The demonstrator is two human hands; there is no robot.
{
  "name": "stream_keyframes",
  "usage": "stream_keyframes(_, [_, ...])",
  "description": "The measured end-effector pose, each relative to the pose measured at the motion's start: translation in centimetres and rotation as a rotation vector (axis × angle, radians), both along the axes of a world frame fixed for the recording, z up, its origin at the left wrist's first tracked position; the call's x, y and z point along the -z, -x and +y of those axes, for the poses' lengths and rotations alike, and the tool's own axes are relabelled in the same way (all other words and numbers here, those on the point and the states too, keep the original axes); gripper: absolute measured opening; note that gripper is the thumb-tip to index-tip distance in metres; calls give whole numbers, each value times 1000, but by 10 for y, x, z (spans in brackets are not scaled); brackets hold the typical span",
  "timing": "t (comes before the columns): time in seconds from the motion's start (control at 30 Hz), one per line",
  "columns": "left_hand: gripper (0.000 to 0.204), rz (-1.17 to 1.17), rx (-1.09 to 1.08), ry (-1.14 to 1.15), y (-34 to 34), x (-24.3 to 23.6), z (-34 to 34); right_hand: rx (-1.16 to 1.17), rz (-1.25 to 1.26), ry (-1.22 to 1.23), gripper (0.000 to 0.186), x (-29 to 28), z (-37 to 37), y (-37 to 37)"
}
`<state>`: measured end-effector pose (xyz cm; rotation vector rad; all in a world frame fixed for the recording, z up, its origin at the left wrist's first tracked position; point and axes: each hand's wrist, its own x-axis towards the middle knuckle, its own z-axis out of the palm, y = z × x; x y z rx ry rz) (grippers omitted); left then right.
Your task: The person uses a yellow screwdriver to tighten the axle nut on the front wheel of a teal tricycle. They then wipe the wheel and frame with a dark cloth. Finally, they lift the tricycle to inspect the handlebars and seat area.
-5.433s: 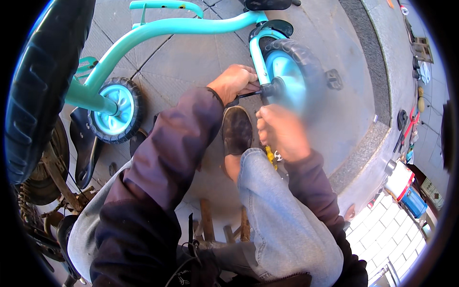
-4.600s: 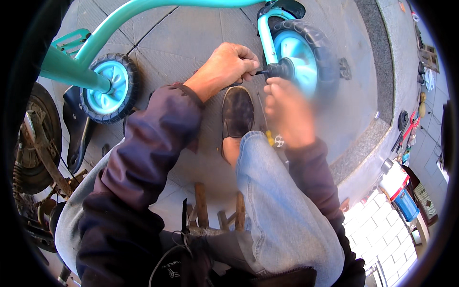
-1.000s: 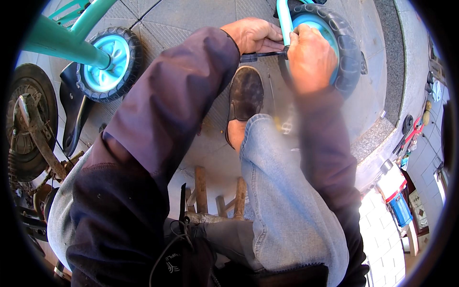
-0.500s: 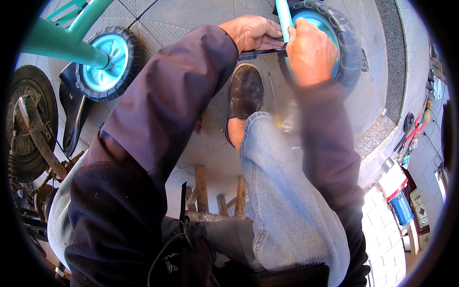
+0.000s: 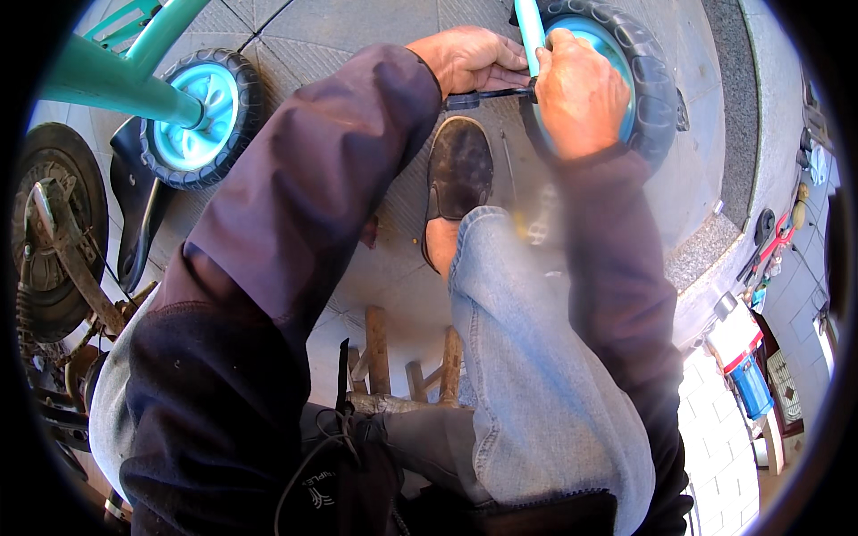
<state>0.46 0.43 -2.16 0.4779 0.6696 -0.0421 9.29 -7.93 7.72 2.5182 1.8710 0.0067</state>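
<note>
Work at the turquoise fork leg (image 5: 530, 34). The right hand (image 5: 585, 94), below the wheel hub 4.6 s ago, now lies against the leg's lower end, in front of the treaded wheel (image 5: 660, 76); its pose barely differs from 1 s ago, so the work appears centred on this joint. Its fingers curl narrowly; what they pinch is hidden. The left hand (image 5: 474, 61) reaches the opposite side, fingers nearly straight above the black bar (image 5: 505, 93); whether they grip cannot be told.
</note>
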Motion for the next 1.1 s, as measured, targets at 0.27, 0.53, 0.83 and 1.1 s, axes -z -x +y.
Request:
stream_keyframes(0.27, [20, 2, 24, -54, 2, -3, 1, 9, 27, 8, 19, -3, -2, 1])
stream_keyframes(0.53, [14, 10, -5, -152, 5, -7, -2, -12, -42, 31, 16, 3, 0, -1])
stream_keyframes(0.83, [16, -3, -35, -200, 6, -6, -5, -31, 5, -27, 15, 4, -1, -5])
stream_keyframes(1.1, [16, -18, -14, -178, 5, -7, -4, 68, -45, 76, 22, 7, 2, 1])
